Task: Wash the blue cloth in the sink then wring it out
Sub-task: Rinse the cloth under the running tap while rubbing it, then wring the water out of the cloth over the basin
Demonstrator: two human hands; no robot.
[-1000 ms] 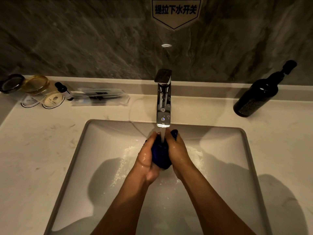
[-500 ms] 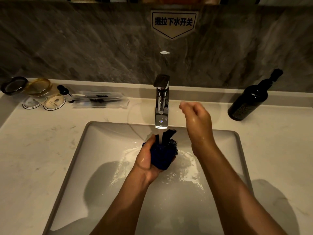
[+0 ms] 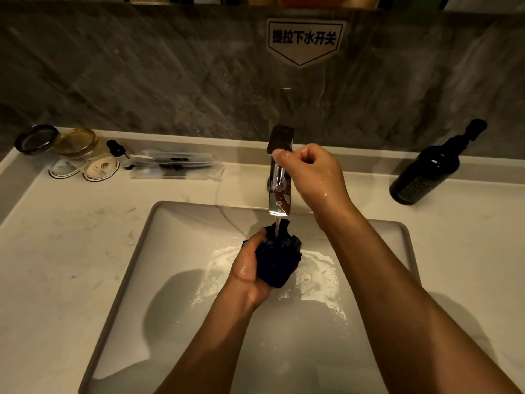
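Under the tap (image 3: 279, 177), left hand (image 3: 250, 268) grips blue cloth (image 3: 279, 257); right hand (image 3: 312, 172) seemingly touches handle.

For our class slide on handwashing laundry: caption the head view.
Left hand grips blue cloth under running faucet; right hand reaches its handle.

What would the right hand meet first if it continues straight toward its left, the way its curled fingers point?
Most likely the flat dark lever on top of the chrome faucet; the right hand seems nearly there, though depth is unclear.
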